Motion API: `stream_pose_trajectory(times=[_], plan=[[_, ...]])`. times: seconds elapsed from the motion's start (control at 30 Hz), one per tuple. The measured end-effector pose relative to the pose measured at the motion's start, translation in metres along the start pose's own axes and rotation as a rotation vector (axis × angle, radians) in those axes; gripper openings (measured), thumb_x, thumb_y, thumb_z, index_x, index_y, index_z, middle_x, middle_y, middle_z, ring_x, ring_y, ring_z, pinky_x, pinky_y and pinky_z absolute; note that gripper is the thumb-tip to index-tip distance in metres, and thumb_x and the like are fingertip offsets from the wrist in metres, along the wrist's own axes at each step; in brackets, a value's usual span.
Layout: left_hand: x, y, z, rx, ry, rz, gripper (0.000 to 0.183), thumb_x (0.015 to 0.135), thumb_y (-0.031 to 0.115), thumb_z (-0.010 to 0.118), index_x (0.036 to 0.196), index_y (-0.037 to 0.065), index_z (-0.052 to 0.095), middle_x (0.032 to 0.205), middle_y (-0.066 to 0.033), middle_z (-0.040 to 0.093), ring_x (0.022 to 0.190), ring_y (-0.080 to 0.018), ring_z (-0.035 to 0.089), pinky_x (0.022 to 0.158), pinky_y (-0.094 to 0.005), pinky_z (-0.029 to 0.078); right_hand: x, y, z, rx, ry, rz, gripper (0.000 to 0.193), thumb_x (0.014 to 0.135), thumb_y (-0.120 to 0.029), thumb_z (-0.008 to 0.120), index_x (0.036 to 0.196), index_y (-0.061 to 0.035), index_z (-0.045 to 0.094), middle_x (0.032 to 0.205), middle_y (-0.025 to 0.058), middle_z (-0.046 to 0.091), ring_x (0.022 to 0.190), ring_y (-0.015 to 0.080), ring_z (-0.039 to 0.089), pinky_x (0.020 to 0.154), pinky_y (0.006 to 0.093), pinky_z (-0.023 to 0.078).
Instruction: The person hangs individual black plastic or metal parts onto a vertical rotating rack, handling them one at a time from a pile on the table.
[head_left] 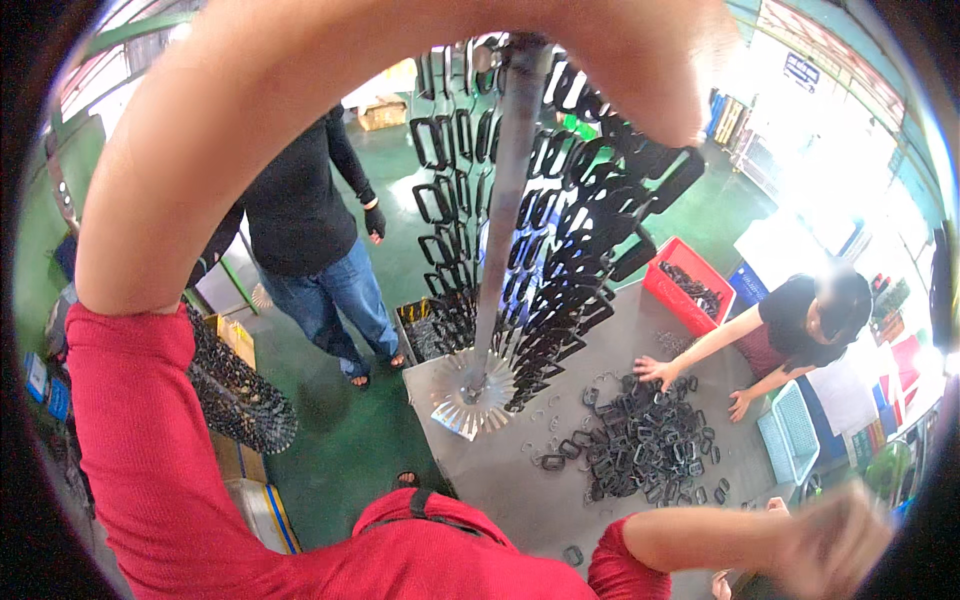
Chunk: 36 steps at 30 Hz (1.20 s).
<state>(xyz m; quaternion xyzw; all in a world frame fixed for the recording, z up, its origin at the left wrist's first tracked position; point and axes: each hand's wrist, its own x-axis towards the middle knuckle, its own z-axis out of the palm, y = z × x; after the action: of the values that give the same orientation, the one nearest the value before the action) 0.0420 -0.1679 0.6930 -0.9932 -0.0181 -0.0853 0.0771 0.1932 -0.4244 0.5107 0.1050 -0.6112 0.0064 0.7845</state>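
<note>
My left arm arches over the top of the head view. My left hand [655, 65] is above a tall rack of hanging black oblong rings [570, 250], which look like carabiners. Its fingertips point down close to one ring [678, 180]; glare hides whether they grip it. A grey metal pole [508, 190] runs through the rack down to a slotted round metal disc [475, 392]. At the lower right, apart from the rack, my right hand [835, 545] is smeared by motion, its fingers seemingly curled. Nothing can be made out in it.
A grey table [480, 475] carries a heap of black rings [650, 440]. Across it a co-worker's hand [655, 372] reaches to the heap. A red bin [715, 312] and a light-blue basket [785, 435] stand nearby. Another person in jeans [325, 295] stands left of the rack.
</note>
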Motion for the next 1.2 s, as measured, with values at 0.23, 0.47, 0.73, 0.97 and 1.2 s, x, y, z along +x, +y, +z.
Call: stream_pose_trajectory(times=[0.23, 0.47, 0.73, 0.97, 1.2], plan=[[0.03, -0.018, 0.039, 0.189, 0.247, 0.209, 0.021, 0.071, 0.006, 0.049, 0.083, -0.008, 0.058, 0.074, -0.0268, 0.06, 0.07, -0.0375, 0.061, 0.061, -0.0419, 0.048, -0.012, 0.169, -0.062, -1.322, 0.124, 0.337, 0.03, 0.074, -0.006, 0.069, 0.103, -0.0044, 0.06, 0.093, 0.0078, 0.061, 0.075, 0.0143, 0.059, 0.066, 0.0263, 0.05], [0.041, -0.028, 0.048, 0.258, 0.337, 0.14, 0.034, 0.073, 0.003, 0.056, 0.106, -0.001, 0.06, 0.1, -0.0203, 0.061, 0.097, -0.0345, 0.057, 0.087, -0.0408, 0.043, 0.002, 0.216, -0.054, -1.479, 0.027, 0.321, 0.019, 0.076, -0.009, 0.068, 0.094, -0.0021, 0.063, 0.077, 0.012, 0.065, 0.06, 0.0187, 0.059, 0.056, 0.0293, 0.046], [0.037, -0.047, 0.056, 0.287, 0.413, 0.2, 0.039, 0.07, -0.002, 0.05, 0.108, 0.0, 0.06, 0.102, -0.0189, 0.061, 0.102, -0.0333, 0.055, 0.091, -0.0399, 0.041, 0.009, 0.221, -0.061, -0.942, 0.19, 0.581, 0.012, 0.082, -0.007, 0.065, 0.091, 0.0017, 0.066, 0.08, 0.0075, 0.067, 0.06, 0.0117, 0.059, 0.056, 0.0239, 0.049], [0.033, -0.046, 0.047, 0.258, 0.232, 0.062, 0.036, 0.066, 0.003, 0.054, 0.101, 0.002, 0.065, 0.09, -0.0166, 0.064, 0.091, -0.0329, 0.06, 0.076, -0.0463, 0.047, 0.017, 0.212, -0.09, -0.729, 0.133, 0.819, 0.019, 0.085, -0.014, 0.062, 0.097, 0.0007, 0.062, 0.081, 0.0075, 0.063, 0.062, 0.0126, 0.06, 0.052, 0.0218, 0.047], [0.035, -0.042, 0.044, 0.193, 0.28, 0.083, 0.034, 0.067, 0.009, 0.057, 0.099, 0.005, 0.067, 0.093, -0.0146, 0.065, 0.089, -0.031, 0.062, 0.073, -0.0452, 0.048, 0.018, 0.165, -0.146, -0.636, 0.089, 0.782, 0.03, 0.088, -0.026, 0.06, 0.105, -0.0018, 0.054, 0.084, 0.0038, 0.056, 0.067, 0.0093, 0.053, 0.047, 0.0176, 0.04]])
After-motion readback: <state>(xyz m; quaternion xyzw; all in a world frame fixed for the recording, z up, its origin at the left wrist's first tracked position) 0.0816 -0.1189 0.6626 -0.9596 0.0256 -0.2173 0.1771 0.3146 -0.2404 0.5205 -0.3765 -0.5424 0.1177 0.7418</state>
